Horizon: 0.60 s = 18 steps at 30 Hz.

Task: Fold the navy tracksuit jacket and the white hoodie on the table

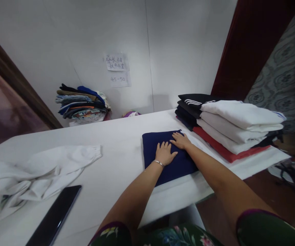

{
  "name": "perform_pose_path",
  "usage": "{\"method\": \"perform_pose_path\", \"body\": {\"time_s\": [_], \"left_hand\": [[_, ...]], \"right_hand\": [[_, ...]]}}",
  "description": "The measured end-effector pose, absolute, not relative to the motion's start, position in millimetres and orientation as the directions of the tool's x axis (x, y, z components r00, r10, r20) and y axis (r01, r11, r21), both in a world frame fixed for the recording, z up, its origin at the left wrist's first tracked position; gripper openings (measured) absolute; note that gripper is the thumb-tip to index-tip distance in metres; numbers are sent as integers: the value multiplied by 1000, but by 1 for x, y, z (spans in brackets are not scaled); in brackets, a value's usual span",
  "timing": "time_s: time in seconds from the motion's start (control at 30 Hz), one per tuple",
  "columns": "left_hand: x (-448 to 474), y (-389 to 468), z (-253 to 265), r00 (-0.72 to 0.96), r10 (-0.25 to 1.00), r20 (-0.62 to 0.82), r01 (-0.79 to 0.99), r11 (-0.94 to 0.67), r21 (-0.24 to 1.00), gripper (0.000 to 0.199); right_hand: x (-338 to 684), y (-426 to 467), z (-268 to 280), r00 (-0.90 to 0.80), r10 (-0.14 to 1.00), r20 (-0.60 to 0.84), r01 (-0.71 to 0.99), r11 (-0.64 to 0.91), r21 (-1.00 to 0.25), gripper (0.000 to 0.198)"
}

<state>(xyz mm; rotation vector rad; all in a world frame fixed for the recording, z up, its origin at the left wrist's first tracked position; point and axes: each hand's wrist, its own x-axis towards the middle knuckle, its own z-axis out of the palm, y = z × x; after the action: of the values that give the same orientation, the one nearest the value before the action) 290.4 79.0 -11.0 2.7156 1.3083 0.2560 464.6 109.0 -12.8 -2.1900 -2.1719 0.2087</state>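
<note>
A dark blue garment [150,147], folded into a flat rectangle, lies near the front edge of the white table. My left hand [165,153], with a bracelet at the wrist, rests flat on its middle, fingers spread. Just beyond and to the right, my right hand [179,140] presses on the garment's far right part, its fingers also stretched out. Neither hand grips the cloth. The garment's kind cannot be made out while it is folded.
To the right stand stacks of folded clothes, with white garments [239,116] over a red one [229,150] and dark ones [188,109] behind. A crumpled white garment [60,164] and a black phone-like slab [56,215] lie left. Another clothes pile [82,102] stands beyond the table.
</note>
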Motion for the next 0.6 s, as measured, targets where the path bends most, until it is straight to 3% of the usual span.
{"method": "perform_pose_path", "body": {"time_s": [0.13,0.27,0.6], "left_hand": [[255,87,-5,484,867,122,852,-498,163,65],[225,90,-12,329,937,122,898,-350,266,70],[226,86,-19,319,936,147,881,-351,317,70]], "right_hand": [[461,109,-11,-3,998,-61,990,-6,-144,62],[469,115,-9,-3,996,-92,981,-14,-192,63],[504,104,-21,93,993,-70,926,-112,-360,66]]}}
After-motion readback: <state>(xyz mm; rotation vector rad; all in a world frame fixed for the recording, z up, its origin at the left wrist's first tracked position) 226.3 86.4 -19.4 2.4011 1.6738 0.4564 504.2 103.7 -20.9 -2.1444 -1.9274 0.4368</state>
